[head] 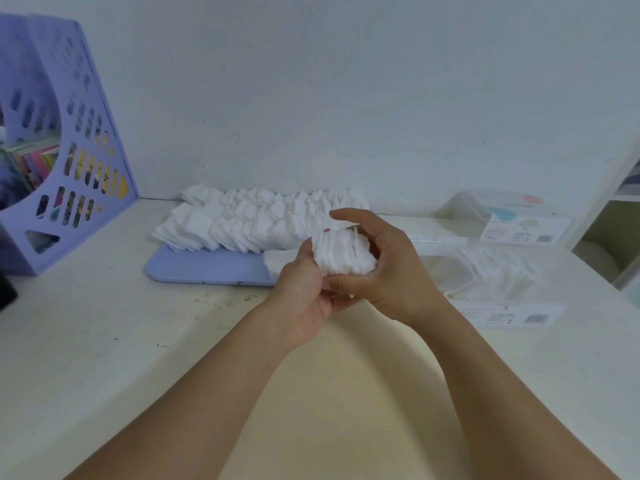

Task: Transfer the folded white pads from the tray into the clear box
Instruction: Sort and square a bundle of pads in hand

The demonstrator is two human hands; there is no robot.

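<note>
While both hands [349, 268] grip pads [343, 252], others fill the tray [204, 268].

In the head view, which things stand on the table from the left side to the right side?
Purple file rack → blue tray of folded white pads → held stack of pads → clear box.

Tray [207, 268]: on the table [104, 341], in the middle, near the wall.
Pads [242, 223]: in rows on the tray.
Box [491, 271]: right of the tray, with pads inside.
File holder [69, 150]: far left, on the table.
Bunch of pads [343, 251]: between both hands, before the tray.
</note>
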